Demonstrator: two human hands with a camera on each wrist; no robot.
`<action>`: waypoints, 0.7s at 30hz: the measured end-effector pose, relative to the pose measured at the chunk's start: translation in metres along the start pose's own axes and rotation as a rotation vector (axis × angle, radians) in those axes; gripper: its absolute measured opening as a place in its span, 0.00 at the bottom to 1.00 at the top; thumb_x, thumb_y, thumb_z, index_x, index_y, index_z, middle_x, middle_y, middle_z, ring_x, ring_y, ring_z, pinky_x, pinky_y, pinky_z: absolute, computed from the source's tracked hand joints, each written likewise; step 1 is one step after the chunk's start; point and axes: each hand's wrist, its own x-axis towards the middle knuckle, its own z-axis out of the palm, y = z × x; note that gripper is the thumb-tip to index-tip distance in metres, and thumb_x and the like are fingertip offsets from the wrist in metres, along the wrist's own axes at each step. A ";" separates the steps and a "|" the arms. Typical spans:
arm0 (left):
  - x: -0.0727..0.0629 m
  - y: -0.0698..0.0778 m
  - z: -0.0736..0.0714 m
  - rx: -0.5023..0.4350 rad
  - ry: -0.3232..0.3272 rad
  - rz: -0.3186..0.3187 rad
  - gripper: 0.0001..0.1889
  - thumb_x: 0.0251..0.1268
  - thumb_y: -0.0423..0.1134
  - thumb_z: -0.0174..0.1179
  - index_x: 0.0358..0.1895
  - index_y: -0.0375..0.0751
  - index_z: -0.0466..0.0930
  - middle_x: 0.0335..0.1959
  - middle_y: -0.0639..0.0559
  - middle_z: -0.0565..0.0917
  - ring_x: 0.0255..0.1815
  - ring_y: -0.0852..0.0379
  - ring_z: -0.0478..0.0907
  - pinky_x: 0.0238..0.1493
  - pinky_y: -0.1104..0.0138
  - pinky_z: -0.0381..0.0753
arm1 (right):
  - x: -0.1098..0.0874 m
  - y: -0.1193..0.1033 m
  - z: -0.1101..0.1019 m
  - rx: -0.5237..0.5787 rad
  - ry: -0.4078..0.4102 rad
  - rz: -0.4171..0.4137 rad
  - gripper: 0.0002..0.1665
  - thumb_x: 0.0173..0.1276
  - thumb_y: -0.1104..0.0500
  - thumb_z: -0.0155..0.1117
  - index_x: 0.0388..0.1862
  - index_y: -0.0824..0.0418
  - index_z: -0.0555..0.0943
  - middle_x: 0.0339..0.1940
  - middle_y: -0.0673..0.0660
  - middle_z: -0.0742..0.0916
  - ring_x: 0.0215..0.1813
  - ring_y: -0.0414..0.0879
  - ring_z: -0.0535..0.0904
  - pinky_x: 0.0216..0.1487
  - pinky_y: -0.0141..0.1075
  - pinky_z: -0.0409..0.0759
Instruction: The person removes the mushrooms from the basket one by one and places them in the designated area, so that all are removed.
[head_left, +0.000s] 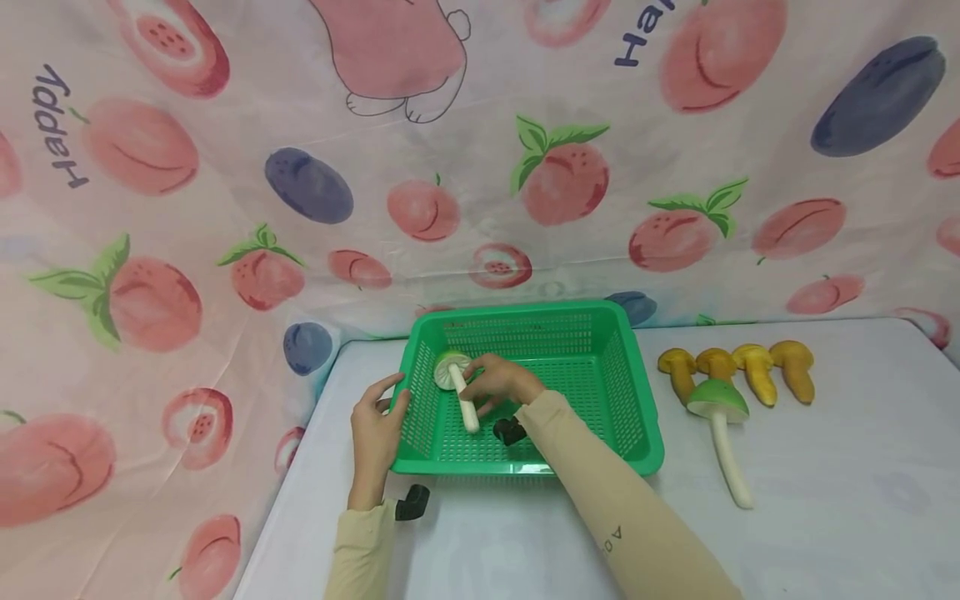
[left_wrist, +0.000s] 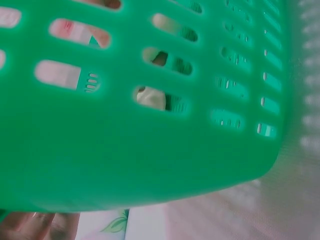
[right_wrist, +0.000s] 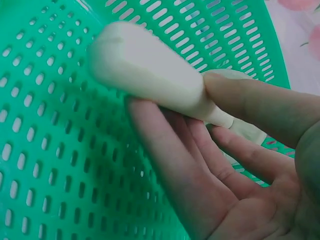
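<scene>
My right hand (head_left: pixel 501 385) is over the left part of a green plastic basket (head_left: pixel 647 433), pinching a toy mushroom by its white stem (head_left: pixel 468 415). The mushroom's gilled cap points up and left in the head view. Up close in the right wrist view, the thumb lies on one side of the thick stem (right_wrist: pixel 150 70) and the fingers on the other. At the basket's left rim, my left hand (head_left: pixel 375 433) holds the edge. The perforated basket wall (left_wrist: pixel 125 145) fills most of the left wrist view, with a few fingertips (left_wrist: pixel 60 227) past its lower edge.
Right of the basket, a green-capped mushroom (head_left: pixel 722 408) with a long white stem lies on the white table (head_left: pixel 840 492). Several yellow-brown mushrooms (head_left: pixel 757 375) form a row behind it. A fruit-print cloth (head_left: pixel 465 158) hangs behind the table.
</scene>
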 end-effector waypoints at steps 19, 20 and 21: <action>0.001 0.000 0.001 0.008 -0.001 0.010 0.16 0.70 0.38 0.61 0.59 0.43 0.83 0.58 0.40 0.81 0.44 0.44 0.86 0.25 0.71 0.76 | -0.025 -0.012 -0.002 0.006 -0.004 -0.126 0.29 0.68 0.66 0.65 0.67 0.68 0.72 0.50 0.67 0.84 0.47 0.55 0.85 0.46 0.48 0.85; 0.001 0.000 0.001 0.005 0.002 0.009 0.16 0.70 0.38 0.62 0.58 0.43 0.83 0.57 0.40 0.82 0.43 0.44 0.86 0.24 0.71 0.76 | -0.027 -0.012 -0.002 0.002 -0.006 -0.141 0.29 0.68 0.66 0.65 0.67 0.68 0.72 0.50 0.67 0.84 0.46 0.55 0.85 0.46 0.49 0.85; 0.000 0.000 0.001 0.004 0.003 0.009 0.16 0.70 0.38 0.62 0.58 0.44 0.83 0.57 0.40 0.82 0.43 0.44 0.86 0.24 0.71 0.76 | -0.029 -0.013 -0.002 -0.002 -0.007 -0.153 0.29 0.68 0.66 0.65 0.67 0.68 0.72 0.50 0.67 0.83 0.46 0.55 0.86 0.46 0.50 0.85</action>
